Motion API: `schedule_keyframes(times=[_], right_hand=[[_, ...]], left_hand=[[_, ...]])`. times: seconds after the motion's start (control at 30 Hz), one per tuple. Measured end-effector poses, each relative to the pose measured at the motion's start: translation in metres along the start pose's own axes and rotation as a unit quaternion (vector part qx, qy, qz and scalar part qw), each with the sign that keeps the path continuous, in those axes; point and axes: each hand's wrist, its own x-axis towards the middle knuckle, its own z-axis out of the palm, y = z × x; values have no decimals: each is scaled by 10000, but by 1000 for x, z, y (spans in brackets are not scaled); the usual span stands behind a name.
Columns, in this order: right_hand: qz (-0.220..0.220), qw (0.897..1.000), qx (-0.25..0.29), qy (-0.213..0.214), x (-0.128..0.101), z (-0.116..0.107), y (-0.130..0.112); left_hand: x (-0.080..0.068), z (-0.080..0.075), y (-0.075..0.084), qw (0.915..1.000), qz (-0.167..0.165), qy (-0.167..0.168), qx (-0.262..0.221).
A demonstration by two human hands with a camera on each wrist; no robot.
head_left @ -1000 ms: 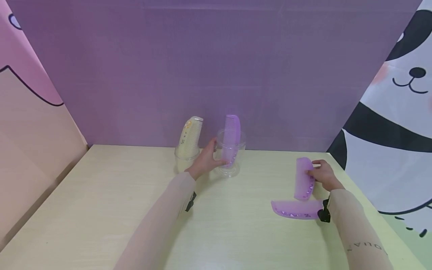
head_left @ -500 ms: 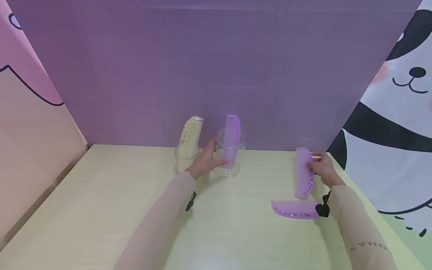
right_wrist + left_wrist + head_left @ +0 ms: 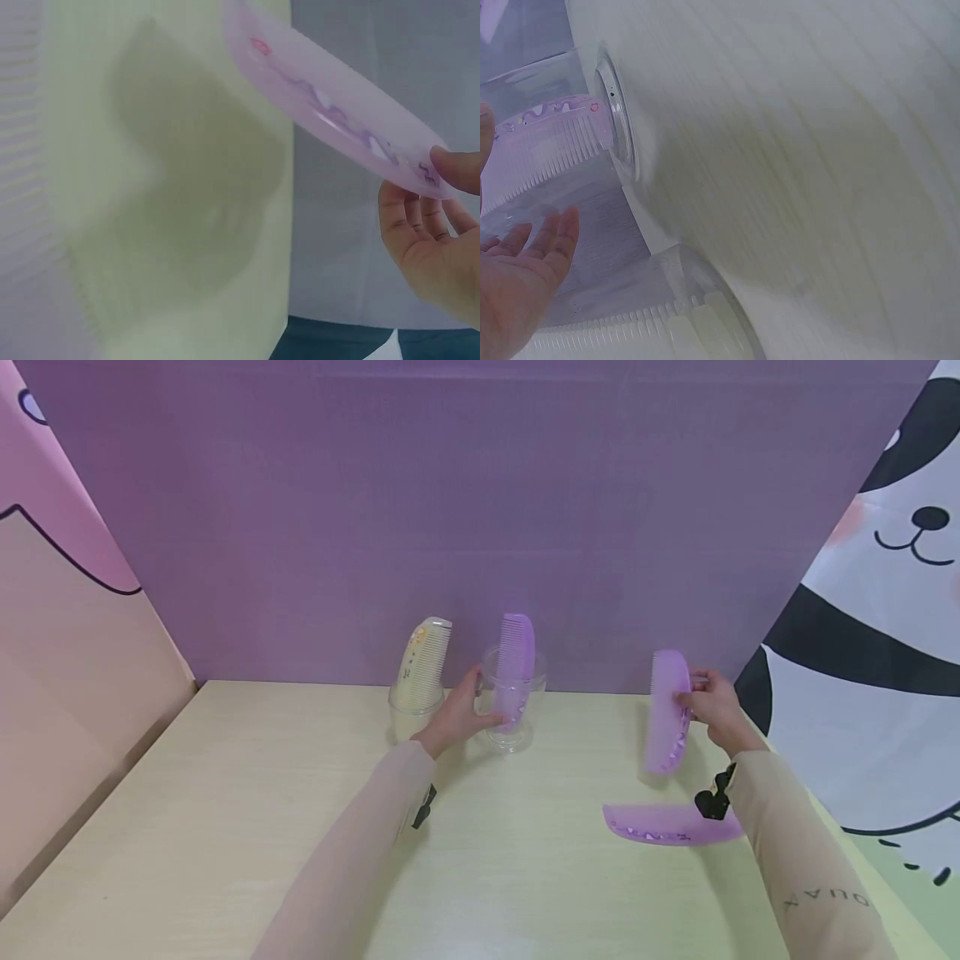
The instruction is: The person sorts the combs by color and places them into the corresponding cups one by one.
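Note:
My left hand holds the side of a clear footed cup, its thumb across the front. A purple comb stands upright in that cup, its top above the rim. With thumb and fingers, my right hand pinches another purple comb by its spine. This comb is nearly upright, raised off the table, teeth facing left; the right wrist view shows its patterned spine. A third purple comb lies flat on the table, below the right wrist.
Left of the held cup stands another clear cup with a cream comb leaning in it. A purple panel rises along the back edge of the pale table. A panda-printed panel borders the right side.
My right hand has lifted the pinched purple comb off the table, moving it up and away from the flat comb and turning it more upright. The left hand and its cup have stayed put.

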Motion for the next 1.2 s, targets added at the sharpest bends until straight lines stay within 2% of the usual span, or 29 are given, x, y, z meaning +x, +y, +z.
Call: schedule_keyframes(times=[0.17, 0.37, 0.8, 1.2], right_hand=[[-72, 9997, 199, -74, -2, 0, -16], [-354, 9990, 270, -106, -6, 1, -37], [-561, 9957, 735, 78, -7, 2, -73], [-805, 9886, 1217, 369, -7, 5, -104]], left_hand=[[-1, -1, 1, 10000, 48, -7, -15], [-1, 0, 2, 10000, 59, 0, -28], [-1, 0, 2, 10000, 48, 25, -18], [-1, 0, 0, 10000, 29, 24, -34]])
